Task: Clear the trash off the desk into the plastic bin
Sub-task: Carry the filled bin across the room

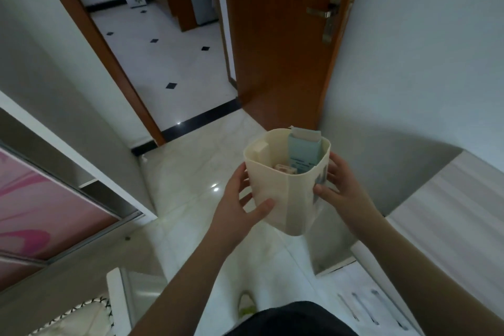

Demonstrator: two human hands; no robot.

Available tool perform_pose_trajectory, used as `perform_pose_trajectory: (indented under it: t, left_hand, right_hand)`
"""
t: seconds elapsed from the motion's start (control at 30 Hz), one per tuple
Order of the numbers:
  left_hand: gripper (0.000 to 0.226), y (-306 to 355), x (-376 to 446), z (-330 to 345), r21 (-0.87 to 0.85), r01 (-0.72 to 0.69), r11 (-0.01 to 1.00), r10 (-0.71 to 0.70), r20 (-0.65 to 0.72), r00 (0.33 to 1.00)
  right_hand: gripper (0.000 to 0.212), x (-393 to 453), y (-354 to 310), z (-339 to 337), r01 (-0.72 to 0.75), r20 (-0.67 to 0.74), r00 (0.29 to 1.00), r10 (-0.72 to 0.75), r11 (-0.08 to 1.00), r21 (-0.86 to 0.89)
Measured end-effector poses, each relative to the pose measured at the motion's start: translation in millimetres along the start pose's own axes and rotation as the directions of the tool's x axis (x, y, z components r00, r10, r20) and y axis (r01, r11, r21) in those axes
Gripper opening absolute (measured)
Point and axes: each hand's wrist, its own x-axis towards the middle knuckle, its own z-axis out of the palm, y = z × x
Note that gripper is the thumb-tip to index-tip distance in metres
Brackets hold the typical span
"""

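A cream plastic bin [275,191] hangs in the air above the tiled floor, held between both hands. My left hand [240,202] grips its left side, thumb across the front wall. My right hand [338,185] grips its right side, over a dark printed picture. Inside the bin stands a pale blue carton [304,154] with its white flap open, poking above the rim. A cream box [260,148] leans against the left inner wall, and a small patterned item [285,168] lies lower down. The desk is not in view.
An open brown door [283,43] and doorway lie ahead, with white tiles and black diamonds beyond. A pink sliding wardrobe panel [41,204] is at left, a white chair [117,297] at lower left, a pale cabinet [447,215] at right. My foot [246,305] shows below.
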Motion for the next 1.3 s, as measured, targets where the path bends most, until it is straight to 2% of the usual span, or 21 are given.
perform_pose_trajectory:
  t: [0.17,0.33,0.5,0.67,0.87,1.17,1.3]
  left_hand:
    - [0.074,3,49,-37,-0.01,-0.026,1.0,0.026,0.064,0.998]
    - [0.081,4,97,-35,-0.021,-0.03,0.999,0.033,0.159,0.987]
    - [0.085,6,151,1,0.012,-0.027,1.0,0.023,0.275,0.961]
    - [0.076,12,209,52,0.009,-0.005,1.0,0.002,0.346,0.938]
    - [0.075,33,272,99,0.027,-0.008,1.0,-0.003,0.381,0.925]
    - [0.07,46,354,133,0.081,-0.086,0.993,0.043,0.43,0.902]
    - [0.068,43,398,148,0.061,-0.098,0.993,0.055,0.496,0.867]
  right_hand:
    - [0.077,40,-17,28,0.003,-0.037,0.999,-0.004,1.0,-0.025]
    - [0.08,58,-17,20,-0.001,-0.121,0.993,0.0,1.0,-0.005]
    - [0.086,75,-13,-21,-0.04,-0.225,0.974,0.036,0.999,-0.011]
    - [0.078,98,-2,-71,-0.049,-0.313,0.949,0.048,0.999,0.005]
    - [0.07,136,-7,-118,-0.015,-0.385,0.922,0.031,0.999,0.043]
    - [0.067,185,-7,-146,-0.004,-0.495,0.868,0.044,0.997,0.082]
    - [0.07,213,-3,-149,-0.022,-0.588,0.807,0.06,0.997,0.072]
